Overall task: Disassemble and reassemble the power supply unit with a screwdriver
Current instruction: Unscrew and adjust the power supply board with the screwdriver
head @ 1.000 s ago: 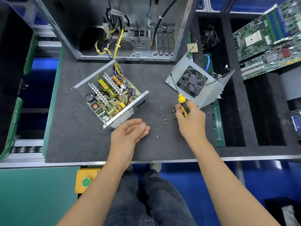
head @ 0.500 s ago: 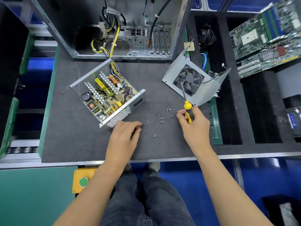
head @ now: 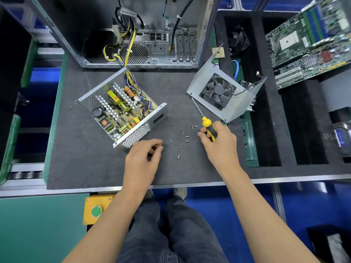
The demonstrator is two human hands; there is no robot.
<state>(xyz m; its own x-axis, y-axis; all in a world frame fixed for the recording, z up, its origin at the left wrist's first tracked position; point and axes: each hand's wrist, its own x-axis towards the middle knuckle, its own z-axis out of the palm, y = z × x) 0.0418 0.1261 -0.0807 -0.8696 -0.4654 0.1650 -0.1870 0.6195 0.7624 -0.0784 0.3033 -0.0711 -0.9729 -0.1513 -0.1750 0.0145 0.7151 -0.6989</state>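
The open power supply unit (head: 121,109) sits left of centre on the worktop (head: 79,164), its fan cover (head: 224,95) lying apart to the right. The right hand (head: 220,143) grips the screwdriver (head: 206,124); the left hand (head: 144,156), fingers curled, holds nothing visible. Pinch one loose screw (head: 178,157) at a time, seating the cover squarely before driving.

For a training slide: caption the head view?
Right hand holds screwdriver; left hand rests by open power supply, loose screws between.

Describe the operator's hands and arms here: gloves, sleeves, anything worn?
Both arms are bare from hand to the frame edge: no sleeves in view. The left hand and right hand wear no gloves. No watch, rings or wristbands show on the sides that face the camera. No cables or markings on either arm.
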